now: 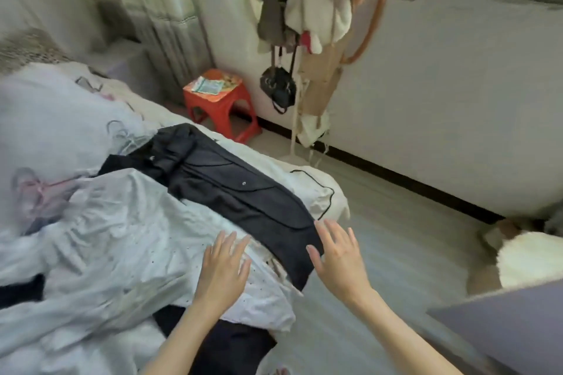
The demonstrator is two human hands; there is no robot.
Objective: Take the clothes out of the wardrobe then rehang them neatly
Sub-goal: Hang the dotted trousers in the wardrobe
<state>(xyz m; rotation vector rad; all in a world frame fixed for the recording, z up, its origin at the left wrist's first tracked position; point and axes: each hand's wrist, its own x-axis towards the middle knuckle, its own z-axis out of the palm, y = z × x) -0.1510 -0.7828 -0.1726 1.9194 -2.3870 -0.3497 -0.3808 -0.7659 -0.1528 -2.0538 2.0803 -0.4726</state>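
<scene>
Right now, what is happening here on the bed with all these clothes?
A person is sorting clothes laid out on the bed. Both hands are open with spread fingers: the left hand is over a white garment, and the right hand is at the near end of a dark garment that lies across the white one. Neither hand holds anything. Some hangers lie further back on the bed. Other clothes and a black bag hang on a stand near the window.
</scene>
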